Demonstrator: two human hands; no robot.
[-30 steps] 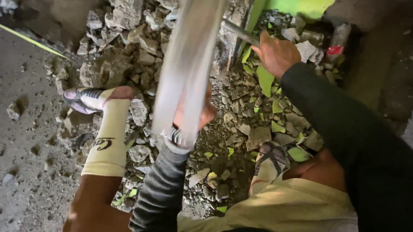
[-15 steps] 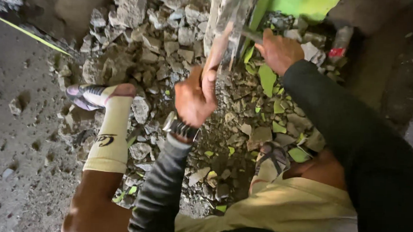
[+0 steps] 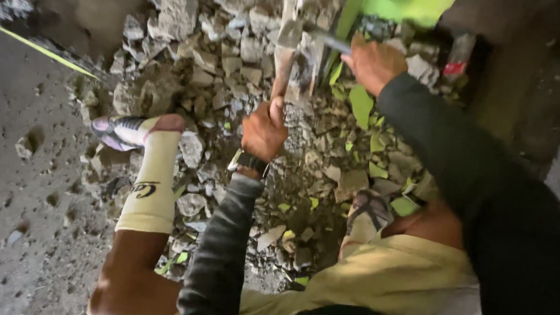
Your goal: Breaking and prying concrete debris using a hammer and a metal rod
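Observation:
My left hand (image 3: 264,130), with a watch on its wrist, grips the wooden handle of a hammer (image 3: 284,65). The hammer's head is up at the end of a metal chisel (image 3: 329,42). My right hand (image 3: 374,61) is closed around that chisel, which points left and up towards a broken wall edge. Whether the hammer head touches the chisel is unclear. Both arms wear dark sleeves. Grey rubble (image 3: 221,65) lies beneath both hands.
I crouch over the rubble: my left foot in a cream sock (image 3: 154,183) and shoe (image 3: 116,133), my right shoe (image 3: 366,213) among green-painted fragments (image 3: 361,104). A green wall face (image 3: 406,4) is at the top. Pitted concrete floor (image 3: 14,227) is left, a dark column (image 3: 527,81) right.
The hammer, raised close to the camera and blurred a second ago, has swung down and away towards the chisel. My right hand has stayed on the chisel.

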